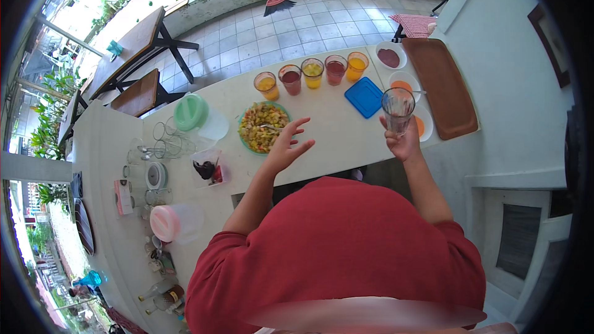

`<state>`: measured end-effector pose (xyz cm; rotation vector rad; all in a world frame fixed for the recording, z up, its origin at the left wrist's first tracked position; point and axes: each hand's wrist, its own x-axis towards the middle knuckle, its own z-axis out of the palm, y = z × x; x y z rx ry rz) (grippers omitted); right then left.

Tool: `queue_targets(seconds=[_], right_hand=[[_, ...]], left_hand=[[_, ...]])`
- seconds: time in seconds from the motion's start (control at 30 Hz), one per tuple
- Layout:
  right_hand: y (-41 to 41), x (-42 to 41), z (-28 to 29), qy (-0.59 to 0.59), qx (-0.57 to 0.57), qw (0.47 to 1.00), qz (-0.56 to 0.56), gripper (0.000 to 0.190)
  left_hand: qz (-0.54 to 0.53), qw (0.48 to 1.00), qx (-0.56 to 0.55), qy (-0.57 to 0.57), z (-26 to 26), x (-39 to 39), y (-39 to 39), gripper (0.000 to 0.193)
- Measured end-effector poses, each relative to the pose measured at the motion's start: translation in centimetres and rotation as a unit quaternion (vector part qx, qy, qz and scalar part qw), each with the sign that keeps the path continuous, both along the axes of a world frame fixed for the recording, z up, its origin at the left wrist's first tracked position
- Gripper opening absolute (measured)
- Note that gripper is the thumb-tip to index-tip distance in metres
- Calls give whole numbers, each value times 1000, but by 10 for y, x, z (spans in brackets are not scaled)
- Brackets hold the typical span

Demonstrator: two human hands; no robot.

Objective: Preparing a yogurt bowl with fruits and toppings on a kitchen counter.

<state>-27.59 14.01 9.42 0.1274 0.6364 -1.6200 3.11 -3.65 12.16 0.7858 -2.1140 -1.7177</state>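
My right hand point(403, 143) grips a clear drinking glass point(398, 110) above the right side of the white table point(334, 157); the glass looks empty. Fingers apart and holding nothing, my left hand point(291, 144) hovers by the right edge of a green bowl point(262, 128). Chopped mixed fruit fills that bowl, and a metal spoon point(271, 127) lies in it. Behind it stand several filled glasses in a row, among them a yellow drink point(267, 87) and a red drink point(291, 81). A blue plastic lid point(364, 97) lies just left of the held glass.
White bowls point(391, 55) with red or orange contents line the right side, beside a brown tray point(441, 88). At left are a green-lidded pitcher point(199, 116), a pink-lidded pitcher point(174, 224), a plastic container point(209, 169) and several upturned or lying glasses point(167, 141). Bottles point(162, 297) stand nearer me.
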Motion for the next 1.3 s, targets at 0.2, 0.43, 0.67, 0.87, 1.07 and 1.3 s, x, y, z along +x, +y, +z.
queue_targets(seconds=[0.2, 0.43, 0.67, 0.87, 1.07, 1.3], right_hand=[[14, -92, 14, 103, 104, 981, -128, 30], [11, -188, 28, 281, 213, 930, -107, 32], [-23, -267, 9, 637, 215, 740, 17, 43], [-81, -264, 11, 880, 155, 421, 156, 52], [-108, -254, -4, 917, 112, 288, 251, 53], [-124, -252, -19, 909, 140, 278, 277, 55]], left_hand=[[-14, 997, 75, -21, -26, -56, 24, 56], [86, 935, 294, -178, -134, -92, 53, 57], [345, 837, 413, -96, -187, -88, 60, 45], [377, 847, 353, -124, -184, -109, 70, 53], [388, 880, 267, -59, -210, -113, 72, 43], [418, 858, 288, -79, -197, -111, 74, 41]])
